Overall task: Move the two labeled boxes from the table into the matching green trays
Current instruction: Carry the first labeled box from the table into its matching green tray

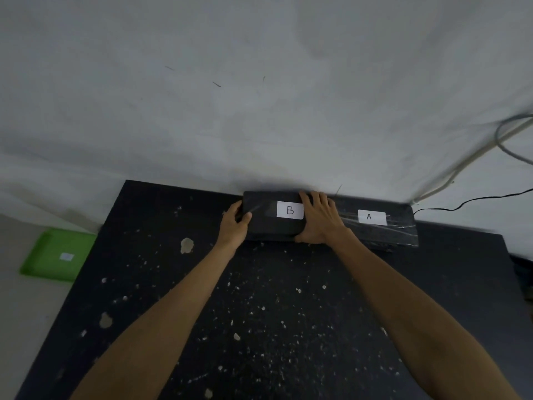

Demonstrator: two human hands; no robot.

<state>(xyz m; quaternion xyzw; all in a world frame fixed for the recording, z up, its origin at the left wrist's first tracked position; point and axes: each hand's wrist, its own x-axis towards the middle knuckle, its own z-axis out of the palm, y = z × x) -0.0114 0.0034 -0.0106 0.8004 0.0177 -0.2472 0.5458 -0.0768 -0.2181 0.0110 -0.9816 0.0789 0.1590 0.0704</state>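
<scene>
A black box with a white label B (271, 223) lies at the far edge of the dark table (259, 313), against the wall. My left hand (233, 225) grips its left end and my right hand (318, 219) grips its right end. To its right lies a second black box with a white label A (380, 229), wrapped in clear tape; nothing holds it. One green tray (54, 255) with a small white label sits on the floor left of the table. No other tray is in view.
A white wall (259, 96) rises directly behind the boxes. Grey cables (467, 166) and a thin black wire (473, 200) run along the wall at right. The tabletop is speckled with pale paint spots. The table's left edge borders bare floor.
</scene>
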